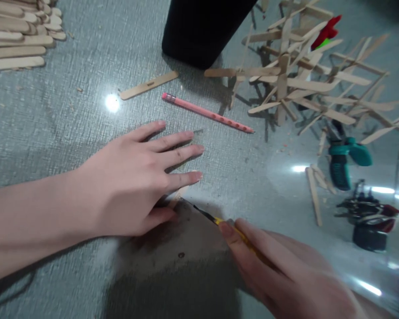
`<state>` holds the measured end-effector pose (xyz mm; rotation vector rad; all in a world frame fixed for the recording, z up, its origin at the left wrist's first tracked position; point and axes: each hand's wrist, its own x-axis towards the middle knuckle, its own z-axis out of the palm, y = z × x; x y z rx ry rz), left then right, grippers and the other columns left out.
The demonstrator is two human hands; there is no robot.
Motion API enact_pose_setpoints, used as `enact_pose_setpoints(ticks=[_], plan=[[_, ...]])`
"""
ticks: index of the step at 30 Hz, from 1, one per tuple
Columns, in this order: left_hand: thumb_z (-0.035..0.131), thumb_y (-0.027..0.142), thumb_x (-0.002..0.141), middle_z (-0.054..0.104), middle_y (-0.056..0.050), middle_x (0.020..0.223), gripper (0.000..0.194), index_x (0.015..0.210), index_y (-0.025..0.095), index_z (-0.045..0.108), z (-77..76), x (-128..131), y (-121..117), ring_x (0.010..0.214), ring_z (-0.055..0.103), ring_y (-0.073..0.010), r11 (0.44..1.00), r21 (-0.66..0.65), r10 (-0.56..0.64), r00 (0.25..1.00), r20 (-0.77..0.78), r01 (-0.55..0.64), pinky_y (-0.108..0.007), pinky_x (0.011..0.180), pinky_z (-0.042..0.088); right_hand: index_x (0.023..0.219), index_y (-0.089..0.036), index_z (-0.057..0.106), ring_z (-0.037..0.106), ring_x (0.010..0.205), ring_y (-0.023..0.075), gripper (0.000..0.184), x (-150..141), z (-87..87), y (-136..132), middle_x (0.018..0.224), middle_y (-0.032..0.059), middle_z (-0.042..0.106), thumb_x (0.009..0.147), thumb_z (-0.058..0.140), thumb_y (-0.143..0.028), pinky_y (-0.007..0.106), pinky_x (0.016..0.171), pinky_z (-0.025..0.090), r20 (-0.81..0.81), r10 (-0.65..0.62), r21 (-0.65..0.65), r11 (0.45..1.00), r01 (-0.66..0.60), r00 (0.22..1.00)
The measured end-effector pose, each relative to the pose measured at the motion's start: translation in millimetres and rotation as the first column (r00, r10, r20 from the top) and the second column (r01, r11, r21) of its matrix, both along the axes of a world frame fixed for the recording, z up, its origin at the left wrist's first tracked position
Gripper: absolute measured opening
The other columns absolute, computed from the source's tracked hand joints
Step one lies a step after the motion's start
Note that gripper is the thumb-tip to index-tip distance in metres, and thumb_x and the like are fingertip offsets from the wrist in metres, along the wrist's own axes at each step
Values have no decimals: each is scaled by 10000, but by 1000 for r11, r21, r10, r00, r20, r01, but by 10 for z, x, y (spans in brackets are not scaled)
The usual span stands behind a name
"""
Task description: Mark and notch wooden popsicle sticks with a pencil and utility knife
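Observation:
My left hand lies flat on the grey table, fingers stretched out, pressing down a wooden craft stick that shows only as a short end under the fingertips. My right hand at the lower right is closed round a yellow utility knife. Its dark blade tip points left and meets the stick's end just below my left thumb. A pink pencil lies beyond my left fingers, and a single loose craft stick lies further back.
A pile of craft sticks fills the far left corner. A black cylinder stands at the back. A glued stick structure with a red piece spreads across the right, with a teal clamp and dark tools in front.

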<state>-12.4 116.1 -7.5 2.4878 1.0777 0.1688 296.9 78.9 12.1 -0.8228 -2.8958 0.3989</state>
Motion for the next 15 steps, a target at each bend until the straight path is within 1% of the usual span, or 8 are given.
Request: enact_pose_setpoints(ticks=[3, 5, 7, 10, 13, 15], plan=[[660, 515, 939, 442, -16, 1666, 541, 1440, 314, 630, -5, -15, -1, 1575, 363, -324, 1000, -11, 11, 1000, 1, -11, -593, 1330, 185, 1311, -155, 691, 650, 687, 171, 410, 13, -9, 21, 1029, 99, 748, 976, 478, -51, 289, 606, 512, 27, 52, 55, 997, -54, 998], [649, 529, 940, 452, -9, 1660, 537, 1431, 314, 638, -38, -26, -3, 1569, 372, -336, 1000, -10, 15, 1000, 14, -15, -595, 1331, 180, 1398, -142, 631, 641, 680, 171, 465, 32, -22, 40, 1019, 101, 740, 976, 458, -49, 288, 602, 514, 27, 73, 25, 997, -74, 997], [618, 532, 940, 449, -25, 1663, 543, 1436, 310, 638, -72, -33, -4, 1572, 367, -344, 1000, 12, 0, 999, 37, 0, -606, 1331, 177, 1500, -129, 536, 635, 672, 177, 521, 59, -43, 49, 999, 103, 732, 991, 442, -67, 290, 587, 514, 28, 87, -11, 996, -87, 996], [609, 515, 942, 461, -33, 1655, 531, 1430, 309, 644, -78, -31, -5, 1572, 368, -346, 1000, 23, 2, 998, 60, -3, -616, 1328, 187, 1580, -158, 438, 672, 729, 188, 569, 86, -84, 43, 1024, 100, 726, 1016, 425, -86, 288, 603, 532, 48, 79, -32, 996, -78, 996], [638, 500, 943, 460, -23, 1656, 524, 1431, 311, 640, -42, -24, -5, 1569, 375, -342, 1000, 13, 4, 1000, 19, -4, -610, 1329, 201, 1607, -195, 406, 710, 788, 194, 602, 71, -111, 36, 1080, 94, 729, 1018, 416, -70, 288, 642, 559, 86, 63, -18, 998, -62, 994], [632, 495, 947, 447, -37, 1662, 531, 1444, 305, 631, -32, -25, -7, 1571, 375, -342, 1000, 28, -10, 1000, 0, 10, -614, 1329, 211, 1635, -184, 362, 717, 779, 198, 635, 54, -116, 38, 1070, 96, 738, 1014, 428, -68, 292, 642, 569, 57, 57, 0, 998, -57, 997]])
